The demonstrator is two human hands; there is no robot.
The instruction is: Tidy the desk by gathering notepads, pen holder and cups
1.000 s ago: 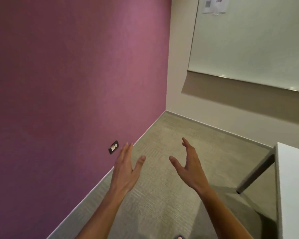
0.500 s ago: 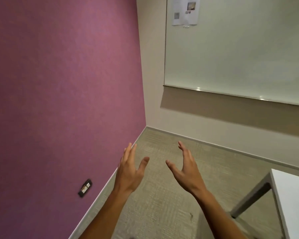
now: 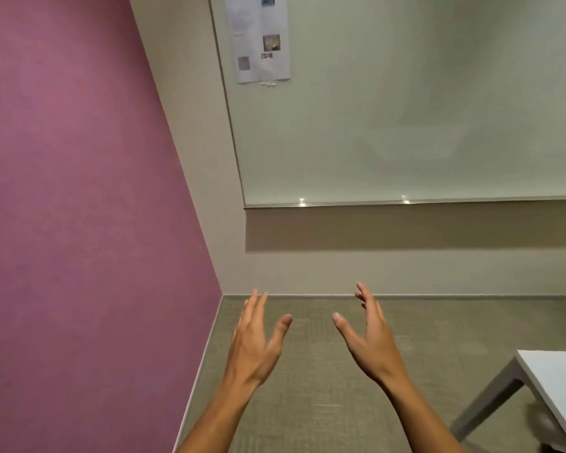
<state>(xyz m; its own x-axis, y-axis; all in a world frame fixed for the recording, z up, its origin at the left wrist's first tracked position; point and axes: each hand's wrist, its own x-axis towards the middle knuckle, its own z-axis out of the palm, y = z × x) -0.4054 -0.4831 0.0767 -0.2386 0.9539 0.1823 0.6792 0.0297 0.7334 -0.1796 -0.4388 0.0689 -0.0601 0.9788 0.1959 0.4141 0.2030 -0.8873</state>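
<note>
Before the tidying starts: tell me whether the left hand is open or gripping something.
Open. The left hand is held out over the carpet with fingers straight and thumb spread, and nothing is in it.

A corner of a small office meeting room: a large whiteboard (image 3: 406, 109) fills the beige back wall at the upper right of the frame, with a printed notice (image 3: 258, 37) stuck near its top left corner. A plain mauve accent wall (image 3: 79, 207) takes up the left side, grey-brown carpet (image 3: 307, 403) covers the floor, and the corner of a white desk (image 3: 559, 380) on a grey leg shows at the lower right.
</note>
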